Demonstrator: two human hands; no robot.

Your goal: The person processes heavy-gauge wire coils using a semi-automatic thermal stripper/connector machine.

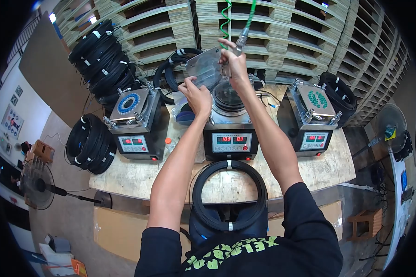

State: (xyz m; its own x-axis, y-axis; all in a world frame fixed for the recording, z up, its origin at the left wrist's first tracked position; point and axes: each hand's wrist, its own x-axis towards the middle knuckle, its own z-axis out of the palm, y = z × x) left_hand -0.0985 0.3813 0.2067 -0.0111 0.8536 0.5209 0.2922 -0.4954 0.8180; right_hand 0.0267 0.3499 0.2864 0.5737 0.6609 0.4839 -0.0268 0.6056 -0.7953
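Note:
Above the middle machine (pixel 228 123), my left hand (pixel 197 98) grips the lower edge of a tilted, flat metal plate (pixel 203 69). My right hand (pixel 235 67) is closed around an air blow gun (pixel 241 42) beside the plate's right edge. From the gun a green coiled hose (pixel 250 18) runs upward. Below the hands is the machine's round dark top (pixel 229 96). My fingers partly hide the gun and the plate.
At left stands a machine with a ring of blue pieces (pixel 129 103); at right, one with green pieces (pixel 317 99). Black cable coils (pixel 91 143) are stacked at left. Another coil (pixel 197 196) hangs over the table's front edge. Wooden pallets (pixel 291 39) stand behind.

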